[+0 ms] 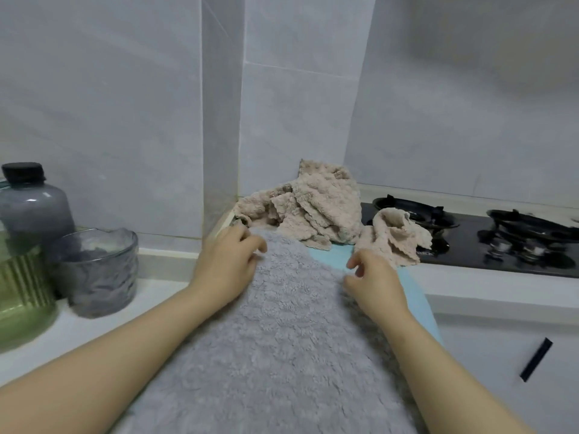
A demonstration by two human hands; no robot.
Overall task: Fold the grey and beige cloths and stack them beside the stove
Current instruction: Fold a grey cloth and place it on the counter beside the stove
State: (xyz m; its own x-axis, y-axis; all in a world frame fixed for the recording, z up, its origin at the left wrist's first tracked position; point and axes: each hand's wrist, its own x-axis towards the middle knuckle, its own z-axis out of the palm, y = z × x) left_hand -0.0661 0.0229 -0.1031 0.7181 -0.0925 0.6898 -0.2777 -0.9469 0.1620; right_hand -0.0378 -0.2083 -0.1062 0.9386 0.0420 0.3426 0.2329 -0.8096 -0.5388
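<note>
A fluffy grey cloth (282, 333) lies spread flat on a light blue mat (332, 255) on the counter in front of me. My left hand (225, 267) pinches the cloth's far left corner with curled fingers. My right hand (372, 280) pinches its far right edge. Behind the grey cloth, a crumpled heap of beige cloths (313, 211) sits in the corner against the tiled wall. Another crumpled beige cloth (391, 236) lies partly over the left edge of the black stove (470, 245).
A ribbed grey glass bowl (100, 270), a dark-capped grey bottle (31, 208) and a green ribbed container (22, 296) stand at the left on the white counter. A tiled pillar juts out at the back. A white cabinet front with a black handle (535, 360) is at the lower right.
</note>
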